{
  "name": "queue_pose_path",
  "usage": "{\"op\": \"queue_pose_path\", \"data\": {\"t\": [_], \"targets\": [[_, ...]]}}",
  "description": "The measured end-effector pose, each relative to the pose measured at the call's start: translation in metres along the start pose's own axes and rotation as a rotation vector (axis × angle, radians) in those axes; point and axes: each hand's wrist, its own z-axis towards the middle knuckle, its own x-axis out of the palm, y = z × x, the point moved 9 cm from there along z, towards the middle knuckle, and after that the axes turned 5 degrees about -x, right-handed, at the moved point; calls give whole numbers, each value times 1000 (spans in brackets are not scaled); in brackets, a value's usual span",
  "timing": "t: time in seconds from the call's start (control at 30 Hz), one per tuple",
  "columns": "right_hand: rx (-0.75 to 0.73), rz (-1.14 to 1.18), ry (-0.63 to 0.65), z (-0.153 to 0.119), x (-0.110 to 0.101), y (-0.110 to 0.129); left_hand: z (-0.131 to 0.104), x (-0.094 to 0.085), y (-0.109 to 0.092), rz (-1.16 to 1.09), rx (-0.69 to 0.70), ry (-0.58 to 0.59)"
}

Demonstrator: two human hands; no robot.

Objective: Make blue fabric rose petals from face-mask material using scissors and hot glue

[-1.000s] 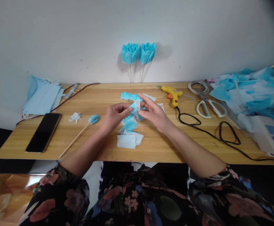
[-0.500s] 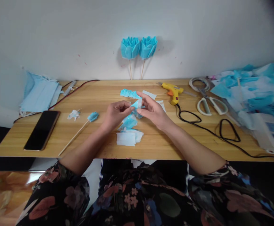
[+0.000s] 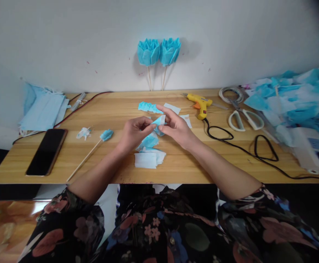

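Note:
A small piece of blue and white fabric is pinched between both hands above the middle of the table. My left hand grips its left side with thumb and fingers pressed together. My right hand holds the right side between thumb and fingers. More blue pieces lie under and below the hands, with pale rectangular pieces nearer the table's front edge. A pleated blue strip lies just beyond the hands. Left of my left hand is a stick tipped with a blue bud.
Two blue fabric flowers on sticks lean against the wall. A yellow glue gun, its black cord and scissors lie right, near a blue scrap pile and a white device. Left are a phone and face masks.
The whole view has shifted slightly, so the wall flowers and table objects appear a little higher and further left. Both hands keep nearly the same pinch on the fabric.

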Motion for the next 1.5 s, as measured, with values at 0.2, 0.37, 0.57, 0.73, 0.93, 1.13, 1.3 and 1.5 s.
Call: {"op": "queue_pose_path", "data": {"t": [0.2,0.37,0.57,0.73,0.93,1.13,1.3,1.5], "targets": [[7,-44,-24,0,-3,2,0,5,-3,-12,-16,89],[14,-25,-22,1,-2,0,3,-2,-2,-42,-32,83],[19,-43,-33,0,-3,2,3,-1,2,-46,-47,111],[26,-58,-31,0,-3,3,3,-1,2,-45,-58,90],[27,-32,-48,0,-3,1,3,0,0,-13,-44,103],[5,-22,-17,1,0,-1,0,8,-7,46,-11,161],[-5,-29,-4,0,1,2,-1,11,-8,88,18,144],[-15,71,21,0,2,4,3,1,-1,-110,-25,67]]}}
